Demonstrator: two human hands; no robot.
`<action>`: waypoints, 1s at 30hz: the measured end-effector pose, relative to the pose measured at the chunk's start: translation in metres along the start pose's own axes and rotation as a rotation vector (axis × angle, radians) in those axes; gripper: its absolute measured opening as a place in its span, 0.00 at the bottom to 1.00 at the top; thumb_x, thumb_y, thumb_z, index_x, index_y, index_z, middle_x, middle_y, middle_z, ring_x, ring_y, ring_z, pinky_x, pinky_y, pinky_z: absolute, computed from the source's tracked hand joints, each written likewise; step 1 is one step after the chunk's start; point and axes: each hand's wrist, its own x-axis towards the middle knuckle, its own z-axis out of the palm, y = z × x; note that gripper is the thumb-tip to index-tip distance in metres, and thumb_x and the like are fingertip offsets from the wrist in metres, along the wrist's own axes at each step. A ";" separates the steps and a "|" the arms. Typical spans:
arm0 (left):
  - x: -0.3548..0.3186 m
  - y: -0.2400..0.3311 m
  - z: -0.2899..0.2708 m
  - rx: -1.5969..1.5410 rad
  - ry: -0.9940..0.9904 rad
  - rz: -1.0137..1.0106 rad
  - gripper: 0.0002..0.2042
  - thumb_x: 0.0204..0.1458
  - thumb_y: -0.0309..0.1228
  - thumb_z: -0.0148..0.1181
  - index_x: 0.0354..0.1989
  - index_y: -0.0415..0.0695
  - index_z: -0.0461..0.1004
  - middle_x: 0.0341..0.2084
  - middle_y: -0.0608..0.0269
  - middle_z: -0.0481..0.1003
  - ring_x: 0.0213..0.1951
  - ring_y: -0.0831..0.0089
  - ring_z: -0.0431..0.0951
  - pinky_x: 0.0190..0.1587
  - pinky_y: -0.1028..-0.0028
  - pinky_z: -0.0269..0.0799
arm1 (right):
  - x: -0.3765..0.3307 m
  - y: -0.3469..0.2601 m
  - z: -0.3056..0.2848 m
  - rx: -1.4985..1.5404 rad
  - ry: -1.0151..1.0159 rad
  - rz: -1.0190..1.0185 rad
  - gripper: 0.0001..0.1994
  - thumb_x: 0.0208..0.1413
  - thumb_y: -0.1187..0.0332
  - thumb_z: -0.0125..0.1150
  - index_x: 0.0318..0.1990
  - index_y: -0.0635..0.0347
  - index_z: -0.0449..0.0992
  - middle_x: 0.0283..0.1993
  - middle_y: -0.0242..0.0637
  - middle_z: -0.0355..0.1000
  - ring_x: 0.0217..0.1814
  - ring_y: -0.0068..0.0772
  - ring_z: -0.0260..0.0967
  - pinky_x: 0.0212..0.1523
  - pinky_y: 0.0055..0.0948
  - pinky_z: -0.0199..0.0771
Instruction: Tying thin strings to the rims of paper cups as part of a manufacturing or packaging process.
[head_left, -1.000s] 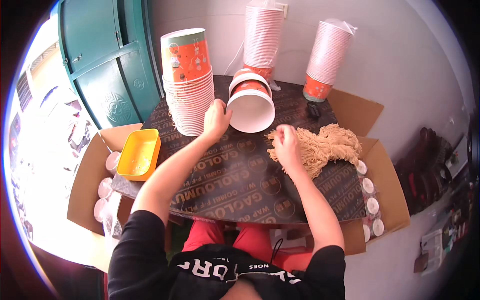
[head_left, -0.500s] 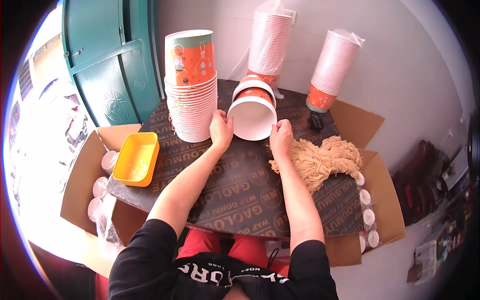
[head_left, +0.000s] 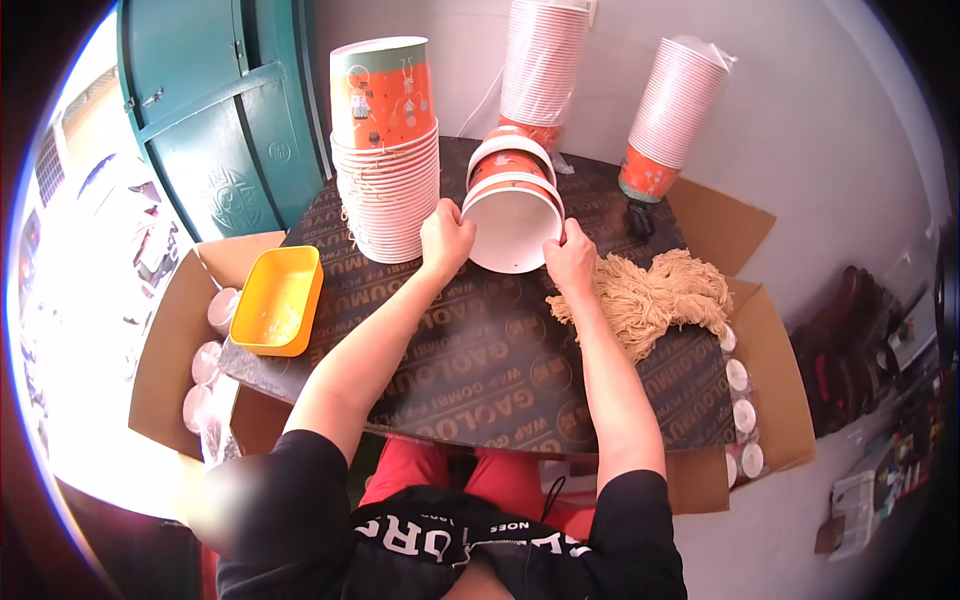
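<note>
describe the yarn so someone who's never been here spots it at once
Start at the dark table and follow it to its right side, past the person's right hand. There the yarn lies loosely heaped, nearer the person than the wrapped cup stack on that side. Unlike the smooth, round cups around it, it is tan, shaggy and stringy.

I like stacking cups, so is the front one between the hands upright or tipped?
Tipped: the paper cup has its opening facing sideways, not upward.

Orange-and-white paper cups, a yellow rectangular plastic tub and tan string are carried by a dark printed tabletop.
</note>
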 end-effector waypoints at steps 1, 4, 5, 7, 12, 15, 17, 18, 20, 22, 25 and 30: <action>0.000 0.000 -0.005 0.008 -0.060 -0.004 0.05 0.45 0.25 0.58 0.25 0.38 0.69 0.20 0.47 0.74 0.26 0.48 0.77 0.33 0.57 0.71 | -0.001 -0.003 -0.004 0.021 -0.044 0.005 0.07 0.47 0.73 0.55 0.34 0.64 0.69 0.29 0.58 0.73 0.38 0.66 0.73 0.39 0.55 0.71; -0.004 0.002 -0.016 -0.058 -0.102 0.028 0.05 0.46 0.24 0.55 0.32 0.38 0.70 0.24 0.43 0.75 0.31 0.45 0.77 0.36 0.55 0.71 | -0.005 -0.009 -0.014 0.077 -0.144 0.045 0.09 0.48 0.72 0.55 0.36 0.64 0.70 0.32 0.59 0.74 0.40 0.65 0.73 0.42 0.54 0.72; -0.006 0.005 -0.018 -0.128 -0.108 0.048 0.06 0.47 0.23 0.53 0.34 0.39 0.70 0.26 0.40 0.76 0.34 0.41 0.78 0.39 0.51 0.71 | -0.006 -0.010 -0.016 0.109 -0.197 0.076 0.10 0.48 0.71 0.55 0.38 0.64 0.70 0.34 0.59 0.75 0.42 0.64 0.74 0.44 0.54 0.72; -0.009 0.007 -0.025 -0.111 -0.142 0.040 0.10 0.47 0.23 0.52 0.40 0.40 0.72 0.28 0.39 0.77 0.35 0.41 0.78 0.40 0.52 0.71 | -0.009 -0.012 -0.015 0.153 -0.210 0.134 0.12 0.50 0.71 0.55 0.42 0.64 0.70 0.37 0.58 0.75 0.43 0.64 0.74 0.45 0.53 0.72; -0.017 0.012 -0.035 -0.094 -0.204 0.078 0.24 0.48 0.23 0.50 0.57 0.43 0.72 0.32 0.37 0.77 0.35 0.44 0.79 0.41 0.54 0.73 | -0.019 -0.010 -0.008 0.264 -0.173 0.137 0.22 0.54 0.71 0.53 0.58 0.62 0.67 0.44 0.58 0.76 0.46 0.65 0.73 0.51 0.52 0.72; -0.022 0.009 -0.041 -0.091 -0.290 0.003 0.27 0.48 0.23 0.49 0.62 0.41 0.69 0.29 0.38 0.77 0.32 0.51 0.81 0.39 0.62 0.74 | -0.023 -0.014 -0.013 0.242 -0.168 0.101 0.25 0.55 0.71 0.51 0.62 0.63 0.66 0.41 0.58 0.77 0.37 0.59 0.77 0.41 0.48 0.79; -0.028 0.002 -0.055 -0.131 -0.237 0.011 0.27 0.49 0.24 0.49 0.62 0.38 0.69 0.32 0.39 0.78 0.34 0.53 0.82 0.42 0.64 0.74 | -0.030 -0.049 -0.036 0.443 -0.430 0.381 0.24 0.55 0.72 0.48 0.61 0.66 0.68 0.33 0.54 0.77 0.23 0.45 0.77 0.23 0.40 0.79; -0.030 0.002 -0.061 -0.180 -0.196 0.029 0.26 0.49 0.25 0.50 0.61 0.36 0.68 0.35 0.39 0.79 0.37 0.55 0.82 0.44 0.65 0.75 | -0.031 -0.050 -0.039 0.485 -0.452 0.408 0.21 0.56 0.70 0.47 0.55 0.72 0.71 0.26 0.49 0.75 0.14 0.32 0.71 0.10 0.30 0.69; -0.031 0.010 -0.076 -0.399 -0.258 0.030 0.23 0.55 0.30 0.54 0.60 0.35 0.69 0.37 0.48 0.81 0.39 0.64 0.81 0.47 0.68 0.73 | -0.032 -0.056 -0.055 0.504 -0.501 0.436 0.20 0.57 0.67 0.48 0.51 0.75 0.72 0.25 0.48 0.75 0.15 0.32 0.71 0.10 0.29 0.68; -0.035 0.027 -0.095 -0.596 -0.380 -0.024 0.20 0.62 0.36 0.53 0.57 0.36 0.72 0.35 0.60 0.79 0.40 0.77 0.76 0.48 0.73 0.71 | -0.036 -0.064 -0.071 0.526 -0.556 0.467 0.21 0.59 0.64 0.48 0.48 0.78 0.72 0.24 0.46 0.75 0.15 0.32 0.71 0.10 0.29 0.68; -0.041 0.029 -0.115 -0.546 -0.416 -0.058 0.19 0.64 0.39 0.51 0.54 0.36 0.75 0.35 0.62 0.79 0.38 0.78 0.75 0.46 0.74 0.71 | -0.047 -0.076 -0.087 0.524 -0.736 0.430 0.26 0.63 0.55 0.47 0.42 0.80 0.73 0.23 0.45 0.75 0.14 0.30 0.70 0.10 0.27 0.66; -0.054 0.033 -0.136 -0.651 -0.473 -0.175 0.25 0.67 0.46 0.47 0.50 0.32 0.76 0.36 0.60 0.79 0.39 0.75 0.76 0.47 0.73 0.71 | -0.074 -0.091 -0.110 0.579 -0.857 0.457 0.44 0.64 0.33 0.37 0.42 0.80 0.74 0.26 0.50 0.76 0.13 0.28 0.69 0.10 0.25 0.66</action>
